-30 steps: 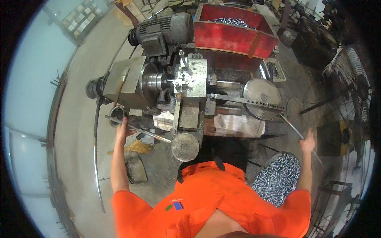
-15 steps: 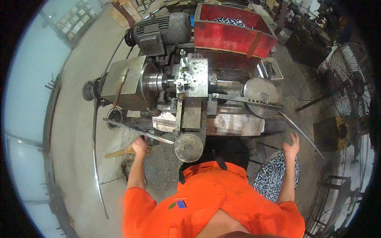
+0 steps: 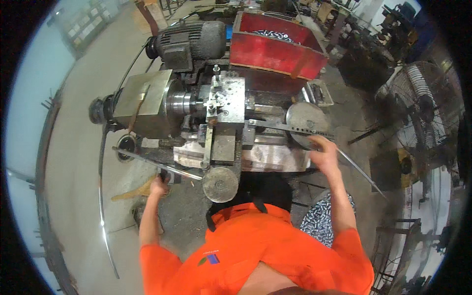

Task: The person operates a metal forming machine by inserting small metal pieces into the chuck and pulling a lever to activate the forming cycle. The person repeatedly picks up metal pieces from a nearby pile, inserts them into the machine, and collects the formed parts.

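Note:
At the near side of a small lathe, my left hand (image 3: 158, 188) is closed around a dark handle (image 3: 163, 174), mostly hidden by the fingers. My right hand (image 3: 324, 155) is at the near edge of the right-hand metal disc (image 3: 309, 123), thumb and fingers apart. A flat bar with a row of holes (image 3: 275, 126) lies across that disc, and a slim rod (image 3: 361, 171) slants out from beside the hand. Left of centre are the chuck (image 3: 181, 103) and the steel tool block (image 3: 228, 101). A second round disc (image 3: 220, 184) sits nearest my body.
Behind the lathe are an electric motor (image 3: 196, 42) and a red box (image 3: 275, 56) with small metal parts inside. A heap of small metal cylinders (image 3: 317, 221) lies below my right forearm. A fan (image 3: 418, 103) stands at right; a long rod (image 3: 102, 211) slopes down at left.
My right hand has moved up and left, from above the heap of metal cylinders to the right-hand disc. My left hand stays low at the left. The whole view has shifted slightly.

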The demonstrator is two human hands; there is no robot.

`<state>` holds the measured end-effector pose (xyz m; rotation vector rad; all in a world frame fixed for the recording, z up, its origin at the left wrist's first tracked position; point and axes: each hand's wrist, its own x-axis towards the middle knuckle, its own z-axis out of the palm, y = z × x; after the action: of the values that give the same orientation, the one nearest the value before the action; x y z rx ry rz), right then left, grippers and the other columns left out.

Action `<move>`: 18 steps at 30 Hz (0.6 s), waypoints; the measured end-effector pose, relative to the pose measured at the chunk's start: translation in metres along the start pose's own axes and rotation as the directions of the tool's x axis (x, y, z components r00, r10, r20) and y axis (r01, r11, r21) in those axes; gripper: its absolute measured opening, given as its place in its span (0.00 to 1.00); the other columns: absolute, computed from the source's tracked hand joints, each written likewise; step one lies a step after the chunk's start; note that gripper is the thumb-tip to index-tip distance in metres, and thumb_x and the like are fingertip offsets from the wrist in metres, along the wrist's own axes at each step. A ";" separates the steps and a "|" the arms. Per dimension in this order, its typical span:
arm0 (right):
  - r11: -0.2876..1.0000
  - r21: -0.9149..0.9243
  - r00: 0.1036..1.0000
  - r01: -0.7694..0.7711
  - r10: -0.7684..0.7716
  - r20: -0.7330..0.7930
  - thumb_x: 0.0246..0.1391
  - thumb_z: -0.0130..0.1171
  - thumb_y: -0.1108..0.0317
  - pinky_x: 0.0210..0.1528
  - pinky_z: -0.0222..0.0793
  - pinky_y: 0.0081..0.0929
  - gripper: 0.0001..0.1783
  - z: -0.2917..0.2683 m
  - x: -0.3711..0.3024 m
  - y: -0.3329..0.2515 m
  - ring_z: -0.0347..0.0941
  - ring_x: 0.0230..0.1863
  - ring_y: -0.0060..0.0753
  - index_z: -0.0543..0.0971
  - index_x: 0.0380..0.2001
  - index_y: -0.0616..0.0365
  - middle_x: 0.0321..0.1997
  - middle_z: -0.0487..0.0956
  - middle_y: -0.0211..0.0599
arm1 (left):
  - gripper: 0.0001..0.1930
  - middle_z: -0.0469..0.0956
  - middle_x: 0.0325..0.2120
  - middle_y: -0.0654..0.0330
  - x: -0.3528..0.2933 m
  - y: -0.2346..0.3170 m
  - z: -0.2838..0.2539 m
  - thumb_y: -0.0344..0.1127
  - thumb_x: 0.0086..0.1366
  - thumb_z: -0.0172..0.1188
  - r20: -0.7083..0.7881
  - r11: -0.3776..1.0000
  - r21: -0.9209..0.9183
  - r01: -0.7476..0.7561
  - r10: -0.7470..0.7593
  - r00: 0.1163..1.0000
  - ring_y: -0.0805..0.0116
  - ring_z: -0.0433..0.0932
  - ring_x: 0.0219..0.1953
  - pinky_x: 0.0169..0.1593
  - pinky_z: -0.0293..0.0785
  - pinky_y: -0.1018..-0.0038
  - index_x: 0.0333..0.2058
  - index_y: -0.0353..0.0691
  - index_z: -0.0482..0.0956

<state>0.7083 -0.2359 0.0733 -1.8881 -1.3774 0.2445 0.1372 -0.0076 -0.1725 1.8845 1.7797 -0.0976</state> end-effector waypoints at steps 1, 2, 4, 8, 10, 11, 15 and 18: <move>0.999 -0.005 0.997 0.038 -0.038 0.060 0.31 0.58 0.73 0.39 0.72 0.28 0.23 0.010 0.016 -0.020 0.77 0.34 0.35 0.79 0.39 0.59 0.36 0.79 0.43 | 0.26 0.78 0.38 0.47 -0.001 -0.020 0.001 0.54 0.58 0.57 0.027 0.993 -0.113 -0.020 0.023 0.999 0.50 0.77 0.41 0.45 0.72 0.60 0.46 0.39 0.74; 0.997 0.029 0.991 0.077 -0.080 0.104 0.30 0.57 0.73 0.39 0.71 0.27 0.24 0.020 0.030 -0.037 0.77 0.33 0.34 0.78 0.39 0.62 0.33 0.79 0.43 | 0.25 0.78 0.38 0.47 -0.001 -0.033 -0.009 0.52 0.57 0.58 0.081 0.996 -0.089 0.000 0.007 0.997 0.51 0.78 0.41 0.45 0.72 0.61 0.47 0.39 0.74; 0.978 -0.058 0.960 0.200 -0.184 0.213 0.30 0.57 0.73 0.37 0.72 0.28 0.24 0.032 0.052 -0.065 0.76 0.33 0.37 0.78 0.39 0.61 0.33 0.78 0.44 | 0.24 0.78 0.37 0.47 -0.021 -0.015 -0.056 0.47 0.57 0.59 0.126 0.996 -0.073 0.050 -0.040 0.991 0.53 0.78 0.39 0.44 0.72 0.62 0.48 0.39 0.74; 0.859 0.109 0.820 0.500 -0.510 0.260 0.31 0.56 0.72 0.34 0.72 0.29 0.24 0.058 0.093 -0.124 0.76 0.30 0.38 0.77 0.40 0.61 0.33 0.78 0.44 | 0.17 0.79 0.28 0.51 -0.087 -0.032 -0.156 0.37 0.61 0.56 -0.447 0.985 -0.054 -0.163 0.122 0.886 0.63 0.77 0.26 0.34 0.73 0.67 0.48 0.38 0.74; 0.813 0.082 0.761 0.576 -0.570 0.308 0.30 0.56 0.69 0.33 0.72 0.32 0.23 0.071 0.107 -0.152 0.76 0.31 0.41 0.78 0.37 0.61 0.32 0.78 0.45 | 0.18 0.79 0.27 0.54 -0.131 -0.023 -0.206 0.39 0.61 0.56 -0.599 0.999 0.036 -0.018 0.036 0.800 0.62 0.77 0.26 0.33 0.72 0.67 0.49 0.42 0.73; 0.803 0.071 0.739 0.591 -0.575 0.351 0.30 0.56 0.68 0.33 0.72 0.32 0.23 0.078 0.116 -0.162 0.76 0.31 0.42 0.78 0.36 0.61 0.31 0.78 0.46 | 0.19 0.79 0.28 0.54 -0.145 -0.040 -0.218 0.40 0.61 0.56 -0.668 1.000 0.017 0.007 0.006 0.744 0.61 0.78 0.28 0.34 0.73 0.66 0.50 0.43 0.73; 0.771 -0.013 0.716 0.636 -0.584 0.383 0.28 0.55 0.65 0.38 0.72 0.35 0.22 0.107 0.148 -0.176 0.76 0.34 0.46 0.79 0.34 0.61 0.32 0.78 0.48 | 0.22 0.79 0.29 0.54 -0.184 -0.068 -0.226 0.43 0.60 0.58 -0.664 0.977 0.010 0.213 -0.153 0.732 0.59 0.78 0.31 0.36 0.73 0.65 0.52 0.44 0.72; 0.809 -0.084 0.748 0.582 -0.492 0.446 0.28 0.54 0.61 0.45 0.69 0.40 0.24 0.123 0.162 -0.184 0.74 0.42 0.50 0.81 0.35 0.56 0.36 0.79 0.48 | 0.28 0.79 0.30 0.53 -0.188 -0.094 -0.194 0.48 0.56 0.61 -0.592 0.953 0.013 0.304 -0.238 0.770 0.54 0.79 0.34 0.37 0.73 0.62 0.53 0.42 0.70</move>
<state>0.5698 -0.0145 0.1578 -1.5548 -2.2628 0.1989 -0.0340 -0.0968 0.0378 1.8358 2.5071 0.3317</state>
